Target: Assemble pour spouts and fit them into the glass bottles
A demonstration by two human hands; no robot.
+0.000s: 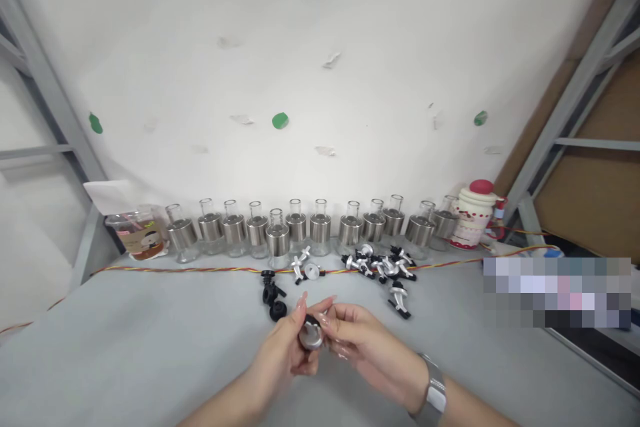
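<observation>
Left hand (283, 341) and right hand (359, 337) pinching silver cap (312, 340) between them. Black stoppers (270, 295) just beyond left hand; silver spouts (390, 269) mostly beyond right; bottles (278, 241) in a row past these.

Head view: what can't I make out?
All in the head view:
Held silver-and-black part: back turned away; sides covered by left hand and right hand.
Pixelated block: masks whatever's behind.
Plastic cup: label's fine print, too small.
Right forearm: cut off by bottom edge.
</observation>
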